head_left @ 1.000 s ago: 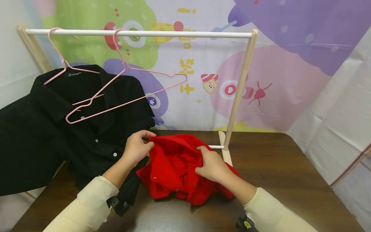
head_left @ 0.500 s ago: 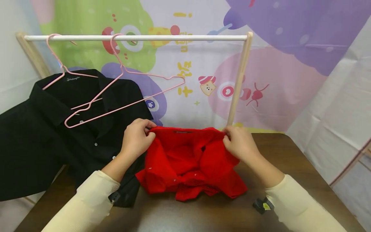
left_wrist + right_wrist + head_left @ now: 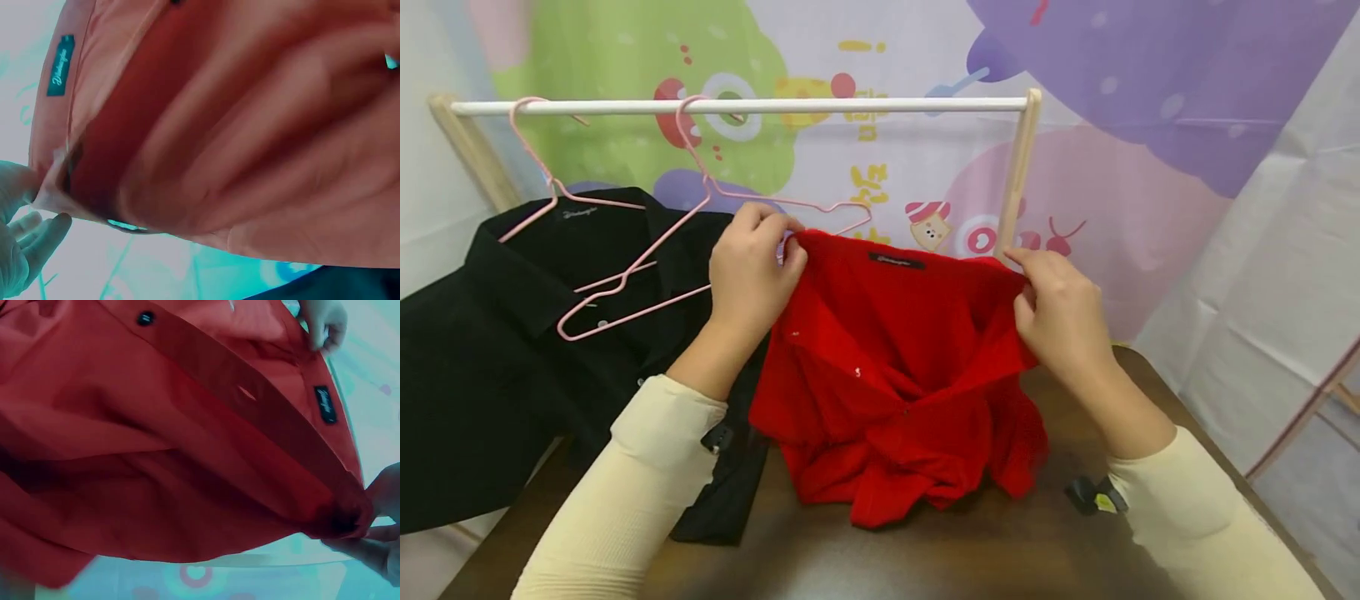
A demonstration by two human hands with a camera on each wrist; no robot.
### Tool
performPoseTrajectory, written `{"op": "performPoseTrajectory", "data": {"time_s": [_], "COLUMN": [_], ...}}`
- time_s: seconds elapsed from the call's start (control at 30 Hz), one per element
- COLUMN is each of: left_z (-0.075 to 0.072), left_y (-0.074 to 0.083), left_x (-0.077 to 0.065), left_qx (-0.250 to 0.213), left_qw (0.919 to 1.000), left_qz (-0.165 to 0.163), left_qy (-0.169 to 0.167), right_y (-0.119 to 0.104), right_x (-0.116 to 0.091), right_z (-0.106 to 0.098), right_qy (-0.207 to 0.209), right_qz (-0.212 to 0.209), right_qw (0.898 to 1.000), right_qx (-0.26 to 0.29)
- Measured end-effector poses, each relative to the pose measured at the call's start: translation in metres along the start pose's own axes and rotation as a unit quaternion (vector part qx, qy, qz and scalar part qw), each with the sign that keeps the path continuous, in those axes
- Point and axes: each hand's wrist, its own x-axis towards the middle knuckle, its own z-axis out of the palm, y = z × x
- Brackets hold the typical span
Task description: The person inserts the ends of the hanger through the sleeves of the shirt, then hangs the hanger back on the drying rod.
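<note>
A red button-up shirt [image 3: 895, 333] hangs between my two hands, its collar edge raised and its lower folds on the brown table. My left hand [image 3: 752, 262] pinches the upper left corner, and my right hand [image 3: 1063, 300] pinches the upper right one. A black label [image 3: 897, 261] shows inside the neck between them. In the left wrist view the fingers of my left hand [image 3: 25, 231] grip the corner close to that label. The right wrist view has my right hand [image 3: 384, 525] bunching the other corner, with buttons down the placket.
Behind stands a rack with a white rail [image 3: 850, 106] and wooden posts. A bare pink hanger [image 3: 647, 242] hangs there, partly behind my left hand. Left of it, a black shirt [image 3: 572, 350] drapes on another pink hanger [image 3: 535, 158]. The dark wooden table [image 3: 985, 554] lies below.
My right hand has let go of its earlier spot, moved right and taken the other collar corner. Both hands have then risen, spreading and lifting the red shirt.
</note>
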Motion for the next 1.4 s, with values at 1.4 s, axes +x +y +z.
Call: {"op": "performPoseTrajectory", "data": {"time_s": [1.4], "left_z": [0.099], "left_y": [-0.028], "left_x": [-0.097], "left_qx": [-0.12], "left_qw": [0.8966], "left_qz": [-0.169], "left_qy": [-0.391], "right_y": [0.066], "right_x": [-0.052], "right_z": [0.059], "right_qy": [-0.319], "right_qz": [0.162], "right_qw": [0.928], "right_qx": [0.106]}}
